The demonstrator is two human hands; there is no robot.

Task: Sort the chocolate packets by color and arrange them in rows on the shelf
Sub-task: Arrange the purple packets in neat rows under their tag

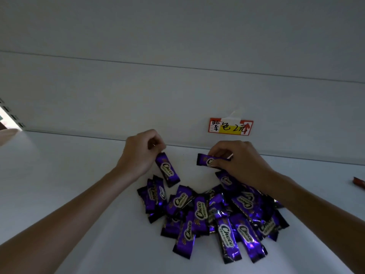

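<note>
Nearer than the fingers, on the shelf, a heap of purple packets, not yet in rows. Left hand pinching a hanging packet by its end, right hand curled round a crosswise packet. Probably starting a row: next, lay both parallel past the fingertips, under the label. Far right, red thing, cut off

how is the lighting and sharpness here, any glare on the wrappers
Head view: dim, bluish light; foil glints on the packet pile; wide-angle lens tilts the shelf lines; left hand, pinching one packet, and right hand, pinching another packet, look slightly soft; price label legible.
</note>
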